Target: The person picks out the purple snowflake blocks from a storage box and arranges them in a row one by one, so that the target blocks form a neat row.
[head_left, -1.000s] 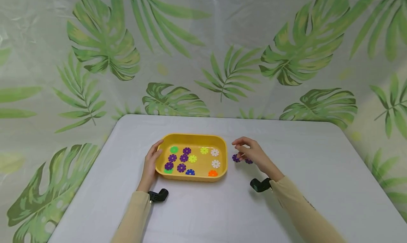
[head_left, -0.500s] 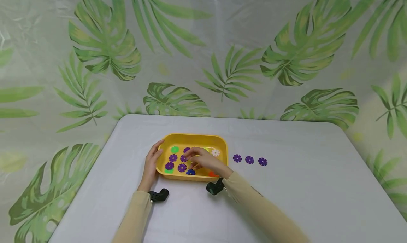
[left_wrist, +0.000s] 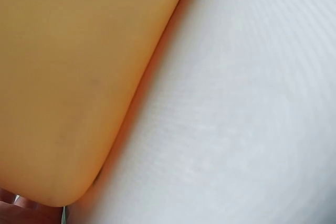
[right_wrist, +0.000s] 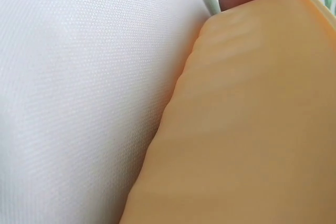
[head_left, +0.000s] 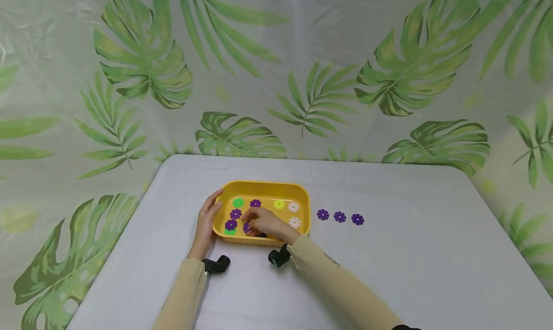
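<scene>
Now the right hand (head_left: 263,223) is down inside the yellow tray (head_left: 302,190), at about 6 o'clock of its floor, fingers curled over a purple flower disc (head_left: 247,227). It looks like a pinch, though the hand covers most of the piece and I cannot tell for sure. The left hand (head_left: 207,219) rests against the tray's 9 o'clock wall, fingers fairly straight along the rim, probably to keep the tray from sliding while the other hand picks. Loose discs in green, yellow, white and purple lie across the tray floor. At 3 o'clock of the tray, three purple discs (head_left: 340,217) sit in a neat row on the white table (head_left: 410,253), evenly spaced as if sorted by colour. Compared with half a second ago, the right hand has moved nearer the tray's near wall, uncovering the yellow and white discs; the left hand has not shifted.
</scene>
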The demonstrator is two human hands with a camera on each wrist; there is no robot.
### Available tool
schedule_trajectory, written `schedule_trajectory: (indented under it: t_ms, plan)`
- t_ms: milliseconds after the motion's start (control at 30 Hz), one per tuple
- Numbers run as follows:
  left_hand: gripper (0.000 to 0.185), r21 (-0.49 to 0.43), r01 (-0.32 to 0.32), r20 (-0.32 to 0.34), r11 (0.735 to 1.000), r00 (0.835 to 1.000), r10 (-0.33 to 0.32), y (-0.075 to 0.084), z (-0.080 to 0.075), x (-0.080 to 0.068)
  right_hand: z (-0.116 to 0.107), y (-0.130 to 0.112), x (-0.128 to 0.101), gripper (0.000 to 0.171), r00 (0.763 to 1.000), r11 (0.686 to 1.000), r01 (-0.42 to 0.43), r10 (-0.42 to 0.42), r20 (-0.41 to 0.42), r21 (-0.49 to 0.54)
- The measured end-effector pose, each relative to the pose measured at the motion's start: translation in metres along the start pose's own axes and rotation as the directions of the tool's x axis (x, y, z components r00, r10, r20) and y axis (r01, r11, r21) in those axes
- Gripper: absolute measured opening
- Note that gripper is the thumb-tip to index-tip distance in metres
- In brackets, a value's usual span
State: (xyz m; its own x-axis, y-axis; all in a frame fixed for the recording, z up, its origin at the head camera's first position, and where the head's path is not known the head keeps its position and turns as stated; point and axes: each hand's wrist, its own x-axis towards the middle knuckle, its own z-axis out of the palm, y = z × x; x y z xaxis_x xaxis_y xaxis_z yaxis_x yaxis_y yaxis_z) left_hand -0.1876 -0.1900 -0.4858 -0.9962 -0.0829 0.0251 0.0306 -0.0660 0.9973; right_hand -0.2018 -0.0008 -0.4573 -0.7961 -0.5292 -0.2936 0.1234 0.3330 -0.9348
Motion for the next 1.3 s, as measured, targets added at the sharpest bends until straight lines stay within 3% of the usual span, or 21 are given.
schedule_trajectory:
  t_ms: [100, 267, 567, 800, 967, 1167, 1300]
  plan:
    - [0.039, 0.004, -0.008, -0.013, 1.0, 1.0, 0.008, -0.01, -0.002, 0.004, 0.0, 0.001, 0.001, 0.022, 1.0, 1.0, -0.007, 0.007, -0.028, -0.015]
    - [0.039, 0.026, -0.016, -0.024, 1.0, 1.0, 0.016, -0.012, -0.002, 0.004, -0.004, 0.001, -0.001, 0.021, 0.997, 0.995, 0.018, -0.025, -0.068, -0.1]
    - [0.038, 0.01, -0.018, -0.023, 1.0, 1.0, 0.018, -0.012, 0.0, 0.004, -0.037, -0.003, -0.021, 0.022, 0.996, 0.994, 0.078, -0.076, -0.038, 0.077]
    - [0.039, 0.002, -0.027, -0.011, 1.0, 1.0, 0.027, -0.011, -0.003, 0.002, -0.083, 0.003, -0.049, 0.025, 0.991, 0.991, 0.115, -0.11, -0.076, 0.065]
    - [0.04, -0.017, -0.014, -0.009, 1.0, 1.0, 0.014, -0.012, -0.003, 0.002, -0.131, 0.024, -0.079, 0.024, 0.979, 0.994, 0.111, -0.109, -0.174, 0.003]
    - [0.04, -0.025, 0.004, -0.001, 1.0, 1.0, -0.004, -0.002, 0.0, -0.002, -0.188, 0.065, -0.123, 0.028, 0.946, 0.998, 0.056, -0.058, -0.32, -0.016]
    - [0.039, -0.033, -0.009, -0.004, 0.999, 1.0, 0.009, -0.012, -0.001, 0.0, -0.21, 0.087, -0.144, 0.029, 0.916, 0.999, 0.009, -0.021, -0.402, -0.032]
